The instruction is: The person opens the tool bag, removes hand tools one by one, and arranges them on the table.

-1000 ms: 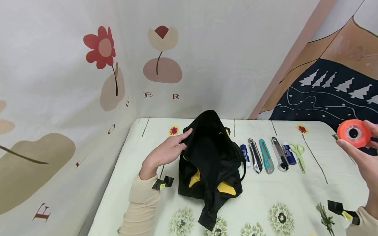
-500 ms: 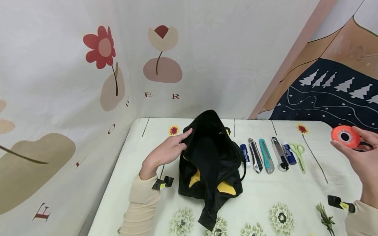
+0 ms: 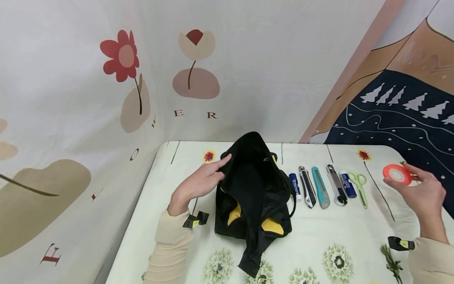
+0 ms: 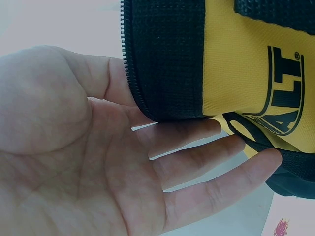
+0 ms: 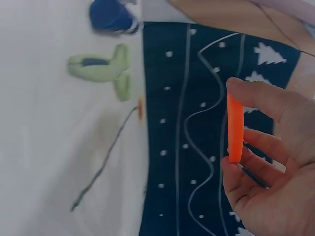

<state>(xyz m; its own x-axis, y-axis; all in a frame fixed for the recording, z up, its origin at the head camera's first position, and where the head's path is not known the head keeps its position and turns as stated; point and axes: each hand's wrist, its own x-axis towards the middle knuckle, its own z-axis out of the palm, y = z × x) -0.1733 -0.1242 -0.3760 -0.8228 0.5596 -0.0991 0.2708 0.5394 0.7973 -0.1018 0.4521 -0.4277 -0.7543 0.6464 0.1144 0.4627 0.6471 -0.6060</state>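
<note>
A black and yellow bag (image 3: pixel 244 221) stands on the table with its mouth open upward. My left hand (image 3: pixel 200 179) is at the bag's left rim, index finger and thumb lying against its black lining. In the left wrist view, the bag's zipped edge (image 4: pixel 129 73) covers part of the thumb and index finger, while the other fingers (image 4: pixel 197 162) stretch out straight below it. Over the table's right side my right hand (image 3: pixel 422 191) pinches a roll of orange tape (image 3: pixel 387 172) between thumb and fingertips. The right wrist view shows that roll (image 5: pixel 236 128) edge-on.
Right of the bag lie a glue stick (image 3: pixel 294 187), three utility knives, among them a teal one (image 3: pixel 320 187), another glue stick (image 3: pixel 347 184) and light green scissors (image 3: pixel 361 191). A black strap (image 3: pixel 252 252) hangs toward the front. Printed cloth walls (image 3: pixel 248 71) rise behind the table.
My right hand has moved left and slightly down with the roll of tape, from the right border of the head view to over the table. The left hand and bag have stayed put.
</note>
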